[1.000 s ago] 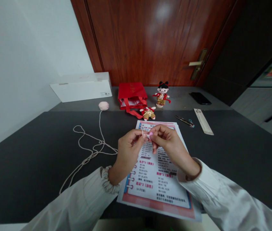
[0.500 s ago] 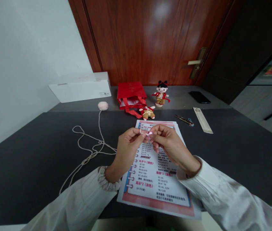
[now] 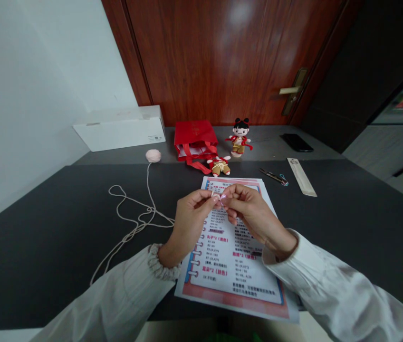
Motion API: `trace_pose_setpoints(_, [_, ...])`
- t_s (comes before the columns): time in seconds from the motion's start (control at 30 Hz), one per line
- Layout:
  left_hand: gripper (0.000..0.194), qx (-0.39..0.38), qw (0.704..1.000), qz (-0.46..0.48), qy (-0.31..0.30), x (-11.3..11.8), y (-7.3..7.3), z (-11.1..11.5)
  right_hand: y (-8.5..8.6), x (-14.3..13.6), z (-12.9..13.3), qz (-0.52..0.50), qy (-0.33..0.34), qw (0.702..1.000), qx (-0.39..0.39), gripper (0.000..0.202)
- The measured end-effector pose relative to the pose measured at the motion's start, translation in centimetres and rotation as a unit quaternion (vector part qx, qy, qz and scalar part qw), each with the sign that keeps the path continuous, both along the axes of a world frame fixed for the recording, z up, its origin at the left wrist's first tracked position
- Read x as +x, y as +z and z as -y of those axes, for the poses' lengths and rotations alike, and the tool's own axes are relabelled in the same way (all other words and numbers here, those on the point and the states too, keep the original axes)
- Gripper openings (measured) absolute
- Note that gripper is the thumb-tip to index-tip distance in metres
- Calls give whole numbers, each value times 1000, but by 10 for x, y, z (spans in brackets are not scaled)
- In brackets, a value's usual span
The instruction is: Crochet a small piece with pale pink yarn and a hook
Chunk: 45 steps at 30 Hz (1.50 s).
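Observation:
Above a printed pattern sheet (image 3: 219, 285), my left hand (image 3: 192, 216) pinches a small piece of pale pink yarn work (image 3: 216, 195) between thumb and fingers. Against it, my right hand (image 3: 253, 209) is closed on a small shiny pink-purple thing (image 3: 223, 196), too small to make out fully. The fingertips of both hands nearly meet. Pale yarn (image 3: 140, 223) lies in loose loops left of my left hand and runs back to a ball of yarn (image 3: 153, 155).
Behind the sheet lie a headless crochet doll body (image 3: 219, 167) and a red gift bag (image 3: 195, 135). A finished crochet doll (image 3: 239, 137) stands at the back. To the right are small scissors (image 3: 273, 176), a pale flat packet (image 3: 301, 177) and a black phone (image 3: 296, 142). A white box (image 3: 123, 130) sits back left.
The yarn loop standing up by my left fingertips has drawn down close to the piece. Both hands stay in nearly the same place; the whole view has shifted slightly.

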<state>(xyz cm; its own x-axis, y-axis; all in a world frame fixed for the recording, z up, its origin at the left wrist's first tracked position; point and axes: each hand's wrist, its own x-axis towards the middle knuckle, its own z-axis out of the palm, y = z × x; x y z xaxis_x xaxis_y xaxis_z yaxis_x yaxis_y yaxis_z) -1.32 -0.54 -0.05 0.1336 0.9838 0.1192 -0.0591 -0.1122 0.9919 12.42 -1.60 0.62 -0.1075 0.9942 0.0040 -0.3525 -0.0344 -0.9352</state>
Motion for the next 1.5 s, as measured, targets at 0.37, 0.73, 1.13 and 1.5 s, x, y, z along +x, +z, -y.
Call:
trace_pose_setpoints(0.37, [8,-23,1000,-9,-17,1,0,-1,-7,2,-4,71,-16,997,1,12])
trace_pose_setpoints(0.73, [6,-5,999,2,-46,2,1,0,-6,4,-5,54,0,998,-24,13])
trace_pose_setpoints(1.13, [11,38,995,-89,17,0,-2,-4,-3,-2,-3,72,-40,997,-11,20])
trace_pose_setpoints(1.5, [14,-46,999,19,-1,1,-2,-7,-8,-3,-5,65,-29,997,-5,16])
